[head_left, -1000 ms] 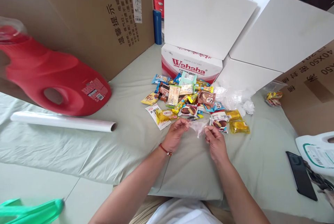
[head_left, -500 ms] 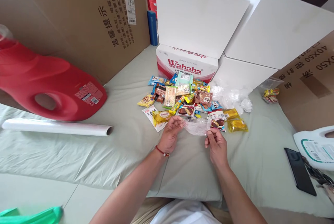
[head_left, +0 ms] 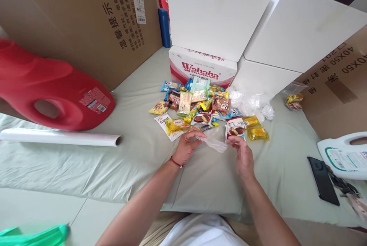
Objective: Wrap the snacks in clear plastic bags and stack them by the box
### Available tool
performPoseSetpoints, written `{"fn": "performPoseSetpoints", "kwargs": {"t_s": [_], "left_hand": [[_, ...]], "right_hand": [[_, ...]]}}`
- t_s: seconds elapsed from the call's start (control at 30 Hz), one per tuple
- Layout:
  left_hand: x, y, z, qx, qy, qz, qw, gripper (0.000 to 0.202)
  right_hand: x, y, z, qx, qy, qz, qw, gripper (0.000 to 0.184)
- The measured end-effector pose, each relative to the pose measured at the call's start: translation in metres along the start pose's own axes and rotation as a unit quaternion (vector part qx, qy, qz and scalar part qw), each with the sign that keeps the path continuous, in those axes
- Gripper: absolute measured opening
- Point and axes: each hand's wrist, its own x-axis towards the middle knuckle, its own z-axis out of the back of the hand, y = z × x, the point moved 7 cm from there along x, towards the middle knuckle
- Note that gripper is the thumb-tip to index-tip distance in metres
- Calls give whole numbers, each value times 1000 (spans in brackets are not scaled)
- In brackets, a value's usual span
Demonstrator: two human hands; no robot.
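Note:
A small clear plastic bag (head_left: pixel 214 141) hangs between both hands just above the pale green sheet (head_left: pixel 137 150). My left hand (head_left: pixel 187 146), with a red cord at the wrist, pinches the bag's left edge. On the other side my right hand (head_left: pixel 242 156) pinches the bag's right edge with thumb and fingers. Right behind the hands lies a heap of wrapped snacks (head_left: pixel 200 104): biscuits, chocolate pies, yellow packets.
A red detergent jug (head_left: pixel 54 89) and a white roll (head_left: pixel 60 137) lie at the left. A Wahaha carton (head_left: pixel 202 68), white boxes (head_left: pixel 298 28) and cardboard boxes (head_left: pixel 94 20) stand behind. Crumpled clear bags (head_left: pixel 252 102), a black phone (head_left: pixel 322 179) and a white jug (head_left: pixel 342 154) are at the right.
The hands keep working the clear bag; it was stretched wide between them half a second ago and now hangs narrower and lower. The view has shifted slightly.

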Motion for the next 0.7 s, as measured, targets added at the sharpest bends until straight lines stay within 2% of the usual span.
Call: {"fn": "performPoseSetpoints", "kwargs": {"t_s": [0.13, 0.2, 0.3, 0.4, 0.47, 0.57, 0.7], "left_hand": [[-2, -5, -7, 37, 29, -8, 999, 13], [-2, -5, -7, 45, 26, -9, 999, 18], [-1, -1, -3, 28, 7, 3, 1000, 28], [1, 5, 2, -27, -16, 22, 999, 21], [2, 9, 6, -70, -38, 38, 996, 16], [3, 10, 8, -110, -53, 63, 990, 16], [1, 1, 1, -118, -6, 72, 990, 39]], "right_hand": [[19, 15, -29, -124, 135, -17, 983, 37], [24, 16, -40, -143, 160, -26, 976, 29], [28, 6, -39, -74, 117, -82, 987, 30], [26, -12, -29, 45, 47, -169, 983, 37], [22, -18, -23, 101, 11, -199, 975, 41], [19, -13, -19, 125, -19, -172, 977, 42], [16, -6, -19, 126, -39, -138, 982, 40]]}}
